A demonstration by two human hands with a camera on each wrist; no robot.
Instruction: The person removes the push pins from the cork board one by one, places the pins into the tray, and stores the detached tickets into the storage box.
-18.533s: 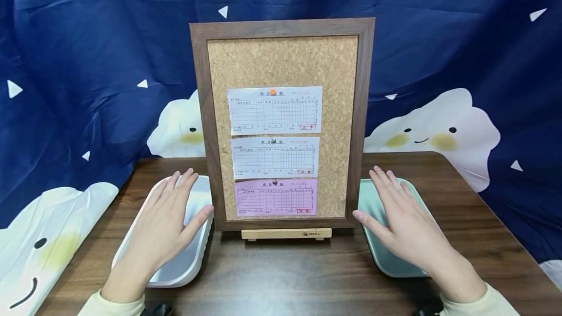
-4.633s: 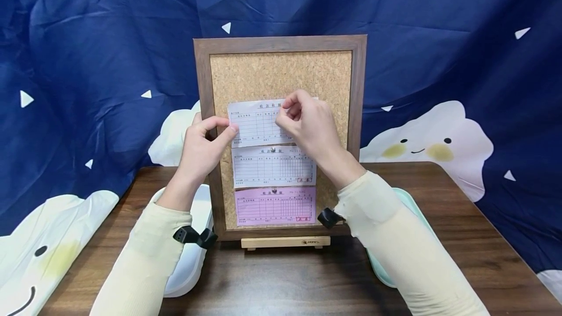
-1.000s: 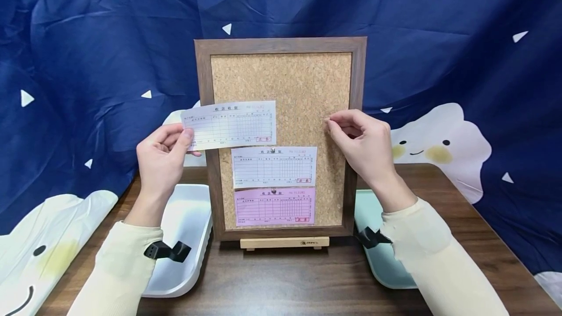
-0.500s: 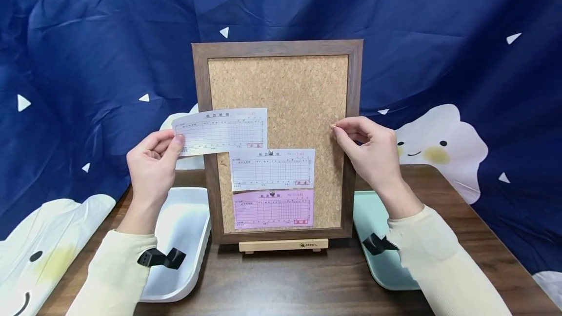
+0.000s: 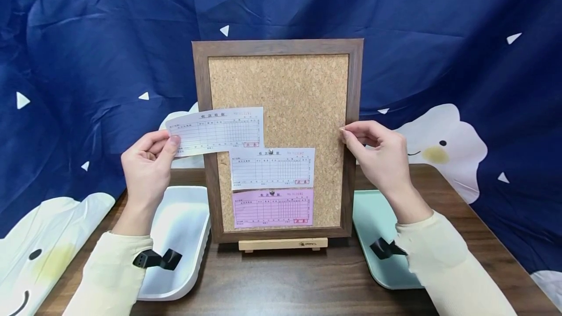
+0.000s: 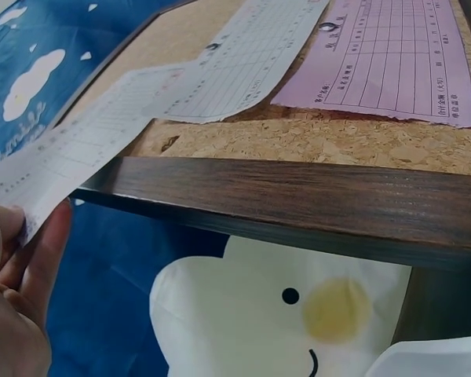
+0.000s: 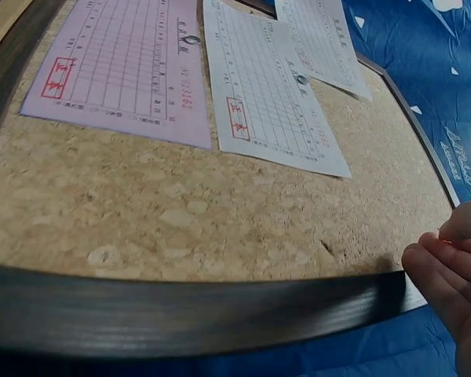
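My left hand (image 5: 147,172) pinches a white receipt slip (image 5: 219,130) by its left end between thumb and fingers. The slip stretches over the left frame edge and its corner overlaps a second white receipt (image 5: 272,172). That one is fixed to the corkboard (image 5: 281,87) by a silver push pin (image 5: 270,151). Beneath it hangs a purple receipt (image 5: 274,211) with its own silver pin (image 5: 272,192). At the board's right edge my right hand (image 5: 382,155) pinches a push pin (image 5: 341,129), mostly hidden by the fingertips; only a tiny tip shows.
The brown-framed board stands on a small wooden easel ledge (image 5: 283,244). A white tray (image 5: 186,284) lies on the wooden table (image 5: 276,286) to the left, a mint-green tray (image 5: 375,269) to the right. Behind hangs a blue curtain (image 5: 417,28) with cloud prints.
The orange pin is off the top receipt, and the left hand has pulled that slip away leftward. Over the last second the hands have drifted further apart, the right one moving to the frame edge.
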